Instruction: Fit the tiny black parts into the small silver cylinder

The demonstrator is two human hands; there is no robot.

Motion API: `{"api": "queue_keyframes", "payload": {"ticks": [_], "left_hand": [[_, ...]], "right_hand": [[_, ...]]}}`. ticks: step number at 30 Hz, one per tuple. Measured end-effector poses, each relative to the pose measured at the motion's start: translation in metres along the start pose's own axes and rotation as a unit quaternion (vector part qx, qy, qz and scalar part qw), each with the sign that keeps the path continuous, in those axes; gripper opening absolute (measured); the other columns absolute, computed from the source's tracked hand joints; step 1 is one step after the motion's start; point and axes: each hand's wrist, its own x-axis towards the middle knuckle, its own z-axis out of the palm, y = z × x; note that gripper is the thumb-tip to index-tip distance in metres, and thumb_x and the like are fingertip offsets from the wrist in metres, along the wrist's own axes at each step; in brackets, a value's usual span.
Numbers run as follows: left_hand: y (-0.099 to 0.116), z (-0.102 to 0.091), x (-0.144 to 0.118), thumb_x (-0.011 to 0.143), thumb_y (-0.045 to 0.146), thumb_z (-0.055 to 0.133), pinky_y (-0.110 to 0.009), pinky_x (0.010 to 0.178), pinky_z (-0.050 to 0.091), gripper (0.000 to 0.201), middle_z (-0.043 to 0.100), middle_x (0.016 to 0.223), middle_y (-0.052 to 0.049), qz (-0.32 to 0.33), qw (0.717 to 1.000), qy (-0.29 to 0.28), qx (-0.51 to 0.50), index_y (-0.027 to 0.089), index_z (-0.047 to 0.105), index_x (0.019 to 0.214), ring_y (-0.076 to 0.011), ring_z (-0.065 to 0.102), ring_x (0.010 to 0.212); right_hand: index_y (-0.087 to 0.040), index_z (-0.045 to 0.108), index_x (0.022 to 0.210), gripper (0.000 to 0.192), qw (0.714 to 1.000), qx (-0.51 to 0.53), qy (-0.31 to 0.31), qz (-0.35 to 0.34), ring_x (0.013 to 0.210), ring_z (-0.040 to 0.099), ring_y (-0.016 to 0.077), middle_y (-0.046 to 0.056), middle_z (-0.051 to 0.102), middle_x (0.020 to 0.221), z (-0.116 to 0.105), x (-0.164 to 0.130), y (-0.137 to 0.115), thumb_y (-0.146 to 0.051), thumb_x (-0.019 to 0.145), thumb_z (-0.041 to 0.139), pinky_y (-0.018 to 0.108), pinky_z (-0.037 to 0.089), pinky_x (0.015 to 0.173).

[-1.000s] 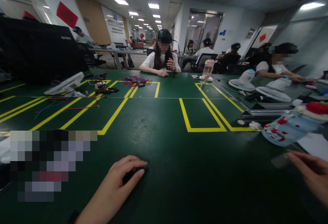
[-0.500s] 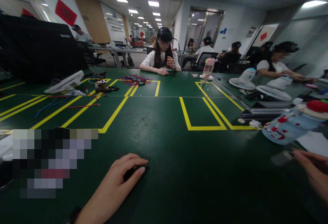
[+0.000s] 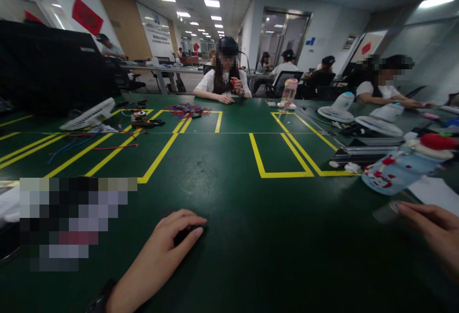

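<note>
My left hand rests on the dark green table, fingers loosely bent and thumb apart, with nothing visible between them. At the right edge, my right hand pinches the near end of a small grey cylinder with a metallic-looking end; its exact kind is too dim to tell. Just beyond that hand stands a light blue bottle with a red top, tilted in view. A white sheet of paper lies behind my right fingers.
Yellow tape lines mark the table. Coloured wires, white fans and dark metal-edged pieces lie farther off. A pixelated patch covers items at left. Across the table sits a person holding something orange.
My right hand has come slightly left with the grey cylinder. My left hand stays almost where it was. The whole view has shifted a little.
</note>
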Motion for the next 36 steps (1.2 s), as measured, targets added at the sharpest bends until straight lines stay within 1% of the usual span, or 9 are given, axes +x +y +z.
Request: {"api": "queue_keyframes", "payload": {"ticks": [3, 9, 11, 14, 17, 20, 23, 29, 36], "left_hand": [[0.002, -0.001, 0.0, 0.09, 0.038, 0.048, -0.037, 0.093, 0.046, 0.028, 0.061, 0.111, -0.001, 0.001, 1.0, -0.003, 0.003, 0.031, 0.062, 0.113, -0.0193, 0.057, 0.103], [0.002, 0.0, -0.001, 0.089, 0.039, 0.05, -0.034, 0.092, 0.045, 0.023, 0.062, 0.109, 0.001, 0.01, 1.0, 0.002, -0.001, 0.031, 0.063, 0.106, -0.0182, 0.058, 0.102], [0.0, 0.002, -0.002, 0.089, 0.039, 0.05, -0.033, 0.091, 0.046, 0.023, 0.063, 0.108, 0.001, 0.016, 1.0, 0.008, 0.0, 0.03, 0.063, 0.106, -0.0182, 0.058, 0.101], [0.003, 0.003, 0.001, 0.089, 0.039, 0.049, -0.034, 0.085, 0.048, 0.025, 0.064, 0.106, -0.001, 0.025, 0.999, 0.023, 0.013, 0.028, 0.063, 0.106, -0.0192, 0.059, 0.095], [0.016, 0.005, 0.007, 0.089, 0.037, 0.049, -0.033, 0.079, 0.049, 0.025, 0.064, 0.103, -0.002, 0.039, 0.999, 0.028, 0.023, 0.027, 0.063, 0.107, -0.0189, 0.06, 0.087], [0.036, 0.01, 0.014, 0.09, 0.034, 0.048, -0.031, 0.074, 0.048, 0.025, 0.063, 0.101, -0.002, 0.062, 0.997, 0.036, -0.01, 0.026, 0.061, 0.109, -0.0175, 0.059, 0.084], [0.054, 0.019, 0.016, 0.092, 0.033, 0.047, -0.03, 0.074, 0.047, 0.024, 0.062, 0.099, -0.002, 0.076, 0.994, 0.022, -0.069, 0.025, 0.06, 0.111, -0.016, 0.057, 0.083], [0.065, 0.037, 0.022, 0.09, 0.035, 0.051, -0.029, 0.074, 0.046, 0.023, 0.061, 0.097, -0.001, 0.079, 0.983, -0.01, -0.164, 0.028, 0.065, 0.107, -0.0152, 0.055, 0.081], [0.07, 0.035, 0.027, 0.084, 0.038, 0.06, -0.025, 0.064, 0.044, 0.018, 0.055, 0.088, -0.001, 0.053, 0.978, 0.026, -0.201, 0.027, 0.073, 0.092, -0.0137, 0.054, 0.074]], "right_hand": [[-0.025, 0.071, 0.093, 0.036, 0.995, 0.013, -0.06, 0.082, 0.068, 0.064, 0.0212, 0.012, 0.068, 0.091, -0.006, -0.001, -0.017, -0.053, 0.073, 0.058, 0.033, 0.041, 0.052], [-0.022, 0.058, 0.122, 0.063, 0.991, -0.056, -0.111, 0.058, 0.066, 0.061, 0.0207, 0.014, 0.066, 0.094, -0.006, -0.014, -0.042, -0.059, 0.072, 0.058, 0.034, 0.043, 0.055], [-0.021, 0.055, 0.125, 0.062, 0.993, -0.085, -0.075, 0.016, 0.071, 0.06, 0.0204, 0.013, 0.065, 0.096, -0.005, -0.027, -0.063, -0.06, 0.077, 0.051, 0.034, 0.044, 0.059], [-0.02, 0.046, 0.132, 0.056, 0.987, -0.019, -0.013, -0.157, 0.099, 0.058, 0.0196, 0.011, 0.058, 0.117, 0.001, -0.056, -0.114, -0.049, 0.085, 0.047, 0.032, 0.046, 0.081], [-0.024, 0.04, 0.134, 0.05, 0.921, 0.119, -0.14, -0.344, 0.112, 0.052, 0.0151, 0.006, 0.053, 0.126, 0.015, -0.092, -0.177, -0.037, 0.087, 0.049, 0.029, 0.043, 0.095], [-0.028, 0.036, 0.135, 0.05, 0.832, 0.229, -0.295, -0.411, 0.11, 0.052, 0.0108, 0.002, 0.053, 0.124, 0.035, -0.127, -0.231, -0.031, 0.087, 0.05, 0.027, 0.044, 0.096], [-0.028, 0.035, 0.134, 0.055, 0.79, 0.297, -0.352, -0.406, 0.11, 0.051, 0.0109, 0.002, 0.052, 0.124, 0.055, -0.148, -0.257, -0.03, 0.083, 0.056, 0.029, 0.042, 0.098], [-0.027, 0.034, 0.121, 0.059, 0.78, 0.362, -0.426, -0.281, 0.099, 0.057, 0.0106, -0.001, 0.059, 0.11, 0.073, -0.154, -0.255, -0.032, 0.073, 0.068, 0.028, 0.046, 0.088], [-0.026, 0.045, 0.107, 0.043, 0.792, 0.33, -0.433, -0.276, 0.086, 0.056, 0.0094, -0.004, 0.059, 0.1, 0.068, -0.153, -0.259, -0.036, 0.072, 0.068, 0.025, 0.046, 0.074]]}}
